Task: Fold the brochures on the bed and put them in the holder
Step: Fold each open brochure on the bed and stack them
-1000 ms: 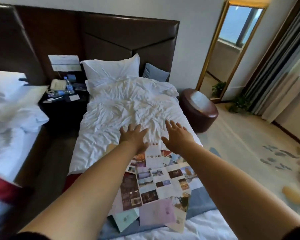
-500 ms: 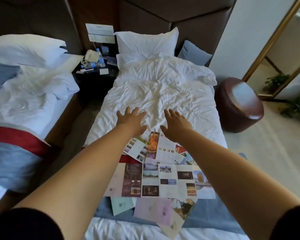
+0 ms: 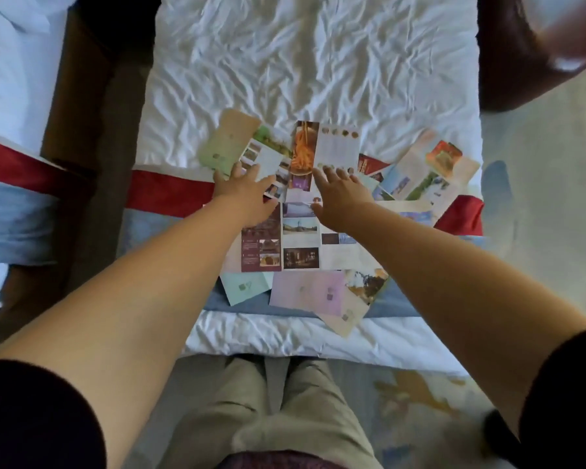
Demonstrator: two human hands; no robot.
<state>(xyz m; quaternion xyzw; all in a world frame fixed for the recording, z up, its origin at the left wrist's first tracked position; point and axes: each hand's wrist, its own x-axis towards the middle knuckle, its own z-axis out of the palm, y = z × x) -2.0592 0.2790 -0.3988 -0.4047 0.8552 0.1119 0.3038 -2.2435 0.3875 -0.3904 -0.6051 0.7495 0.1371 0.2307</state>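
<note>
Several unfolded brochures (image 3: 300,238) lie spread and overlapping across the foot of the bed (image 3: 312,69), over its red and blue runner (image 3: 166,192). My left hand (image 3: 247,194) reaches over the left part of the pile with its fingers straight, its fingertips at a white and green brochure (image 3: 263,154). My right hand (image 3: 340,196) is stretched out flat beside it, fingertips at the lower edge of a brochure with an orange picture (image 3: 325,147). Neither hand holds anything. No holder is in view.
A dark round stool (image 3: 528,52) stands at the upper right beside the bed. A second bed (image 3: 11,137) with the same runner lies at the left across a narrow dark gap. My legs (image 3: 274,411) stand against the bed's foot on patterned carpet.
The view has tilted down from the headboard to the foot of the bed. Both hands have come back from the white sheet onto the brochure pile.
</note>
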